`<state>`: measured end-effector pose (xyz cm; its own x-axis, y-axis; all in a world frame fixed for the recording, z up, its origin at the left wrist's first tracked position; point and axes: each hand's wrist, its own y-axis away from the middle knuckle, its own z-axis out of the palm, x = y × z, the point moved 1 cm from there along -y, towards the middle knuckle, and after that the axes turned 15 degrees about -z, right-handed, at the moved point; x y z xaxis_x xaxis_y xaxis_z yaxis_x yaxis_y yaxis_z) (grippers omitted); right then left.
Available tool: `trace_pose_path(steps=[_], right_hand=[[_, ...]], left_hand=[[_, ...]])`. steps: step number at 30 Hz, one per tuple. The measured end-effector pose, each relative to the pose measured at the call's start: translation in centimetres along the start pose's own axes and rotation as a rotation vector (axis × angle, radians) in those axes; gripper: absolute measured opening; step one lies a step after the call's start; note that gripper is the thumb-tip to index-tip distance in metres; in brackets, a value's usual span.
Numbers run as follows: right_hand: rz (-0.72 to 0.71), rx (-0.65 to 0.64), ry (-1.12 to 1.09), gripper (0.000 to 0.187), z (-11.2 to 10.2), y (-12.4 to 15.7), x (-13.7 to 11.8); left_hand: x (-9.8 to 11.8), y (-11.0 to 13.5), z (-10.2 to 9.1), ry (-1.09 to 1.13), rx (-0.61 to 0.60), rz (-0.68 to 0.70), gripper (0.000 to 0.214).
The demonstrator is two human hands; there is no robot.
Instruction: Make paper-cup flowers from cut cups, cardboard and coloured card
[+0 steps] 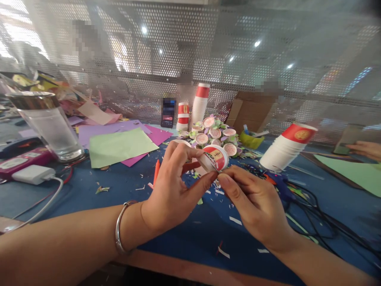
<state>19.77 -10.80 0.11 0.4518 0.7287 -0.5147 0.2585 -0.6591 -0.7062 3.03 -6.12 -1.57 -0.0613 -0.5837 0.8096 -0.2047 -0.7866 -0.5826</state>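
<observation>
My left hand (174,186) is closed around a cut-down red and white paper cup (214,157), holding it on its side above the blue table (119,190). My right hand (253,202) pinches the cup's lower rim with thumb and fingers. A silver bangle circles my left wrist. An orange pen or cutter (156,172) lies on the table just behind my left hand. Behind the cup lies a heap of finished cup-bottom flowers (216,135) with green and purple petals.
A stack of red and white cups (287,147) lies tilted at right, two more stacks (200,104) stand at the back. Green (119,147) and purple paper sheets, a glass jar (49,123), a white charger (32,174), black cables (312,210), paper scraps. Another person's hand (366,149) at far right.
</observation>
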Motion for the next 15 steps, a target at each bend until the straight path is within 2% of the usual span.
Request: trace_pose_path(steps=[9,15], right_hand=[[-0.012,0.03,-0.061,0.03,0.18,-0.13,-0.17],[0.026,0.031,-0.109,0.035,0.3,-0.32,-0.07]], left_hand=[[-0.19,0.37,0.32,0.045,0.029,-0.095,0.028],[-0.4,0.33,0.34,0.05,0.024,-0.093,0.028]])
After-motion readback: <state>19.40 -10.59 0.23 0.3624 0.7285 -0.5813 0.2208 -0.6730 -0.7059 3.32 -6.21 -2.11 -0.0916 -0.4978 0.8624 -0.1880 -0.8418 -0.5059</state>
